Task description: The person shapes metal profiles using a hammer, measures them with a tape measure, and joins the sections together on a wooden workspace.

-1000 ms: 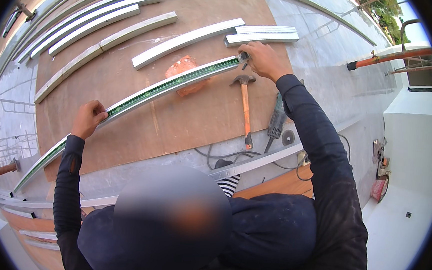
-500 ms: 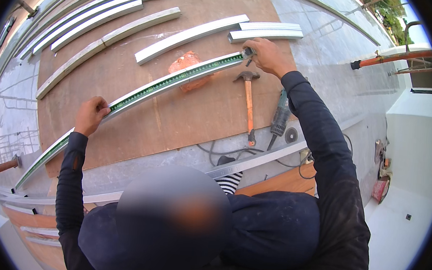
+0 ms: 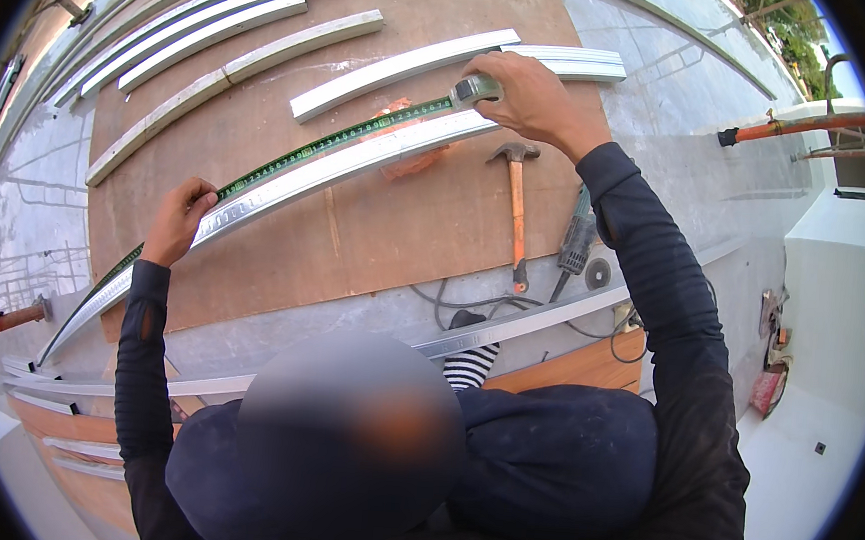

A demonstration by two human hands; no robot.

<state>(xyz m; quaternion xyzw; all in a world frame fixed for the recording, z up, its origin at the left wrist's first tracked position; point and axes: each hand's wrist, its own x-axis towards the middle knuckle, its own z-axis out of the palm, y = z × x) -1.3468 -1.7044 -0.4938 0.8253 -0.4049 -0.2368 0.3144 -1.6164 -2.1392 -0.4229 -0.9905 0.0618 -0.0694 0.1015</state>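
Note:
My right hand (image 3: 535, 99) is closed around the case of a tape measure (image 3: 476, 91). Its green blade (image 3: 336, 141) runs out to the left in a long bow. Along the blade, my left hand (image 3: 179, 224) pinches it between thumb and fingers, close to a silver metal profile (image 3: 360, 157). The blade lies beyond the profile's far edge, with a gap between them toward the right. Past my left hand, the blade carries on along the profile toward the lower left. Crumpled orange material (image 3: 412, 158) shows partly behind the profile.
On the brown board (image 3: 272, 269) lie a claw hammer (image 3: 517, 216) with an orange handle, more metal profiles (image 3: 401, 75) and a dusty bar (image 3: 235, 84). An angle grinder (image 3: 577, 242), its cable and a disc (image 3: 598, 274) sit right of the hammer. Another long profile (image 3: 539, 323) crosses nearer me.
The tape blade has come off the profile's top and now sits beyond its far edge. My right hand has shifted slightly away from me with the case, and the view has moved a little.

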